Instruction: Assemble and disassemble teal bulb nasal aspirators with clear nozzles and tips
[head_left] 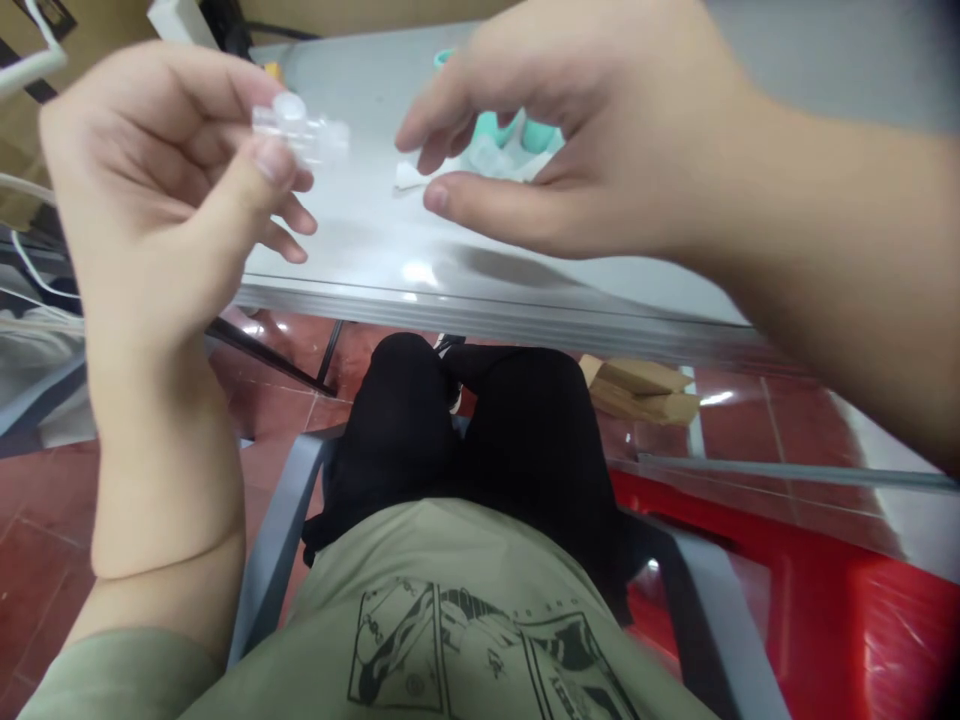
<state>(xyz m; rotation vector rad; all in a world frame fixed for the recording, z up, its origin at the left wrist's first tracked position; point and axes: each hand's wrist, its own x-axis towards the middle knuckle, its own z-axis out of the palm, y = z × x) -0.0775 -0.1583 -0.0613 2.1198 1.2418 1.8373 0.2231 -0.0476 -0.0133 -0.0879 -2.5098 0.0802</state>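
Between the thumb and fingers of my left hand (172, 180) is a small clear plastic piece (300, 130) with a round cap-like part on top. To its right, my right hand (555, 130) hovers over the table with thumb and fingers apart and nothing between them. Below its fingertips a small white piece (409, 177) lies on the light grey table (360, 230). Teal items (536, 137) and a translucent piece (491, 158) show partly behind my right hand, which hides the rest of them.
White cables (30, 70) and a white block (180, 22) are at the upper left. Under the table's front edge, an open cardboard box (641, 388) lies on the red tiled floor. A red object (825, 600) is at the lower right, beside the grey chair arm (724, 610).
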